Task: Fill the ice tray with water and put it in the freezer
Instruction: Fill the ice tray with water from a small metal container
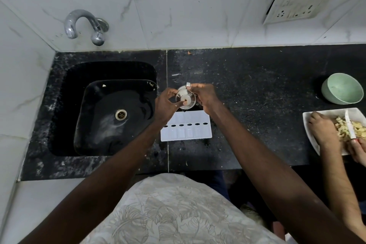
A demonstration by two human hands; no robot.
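Note:
A white ice tray (186, 126) lies flat on the black counter (257, 85), just right of the sink. Its compartments run in two rows with a line of dark slots between them. Both my hands hold a small steel cup (185, 97) tilted over the tray's far edge, its base turned toward me. My left hand (166, 105) supports the cup from the left, with a fingertip on its base. My right hand (204, 95) grips it from the right. I cannot make out any water in the tray.
A black sink (65, 105) with a metal drain (121, 114) sits at the left, a chrome tap (85, 25) on the wall above it. At the right, another person's hands (324, 130) cut food on a white plate (311, 134). A green bowl (341, 88) stands behind.

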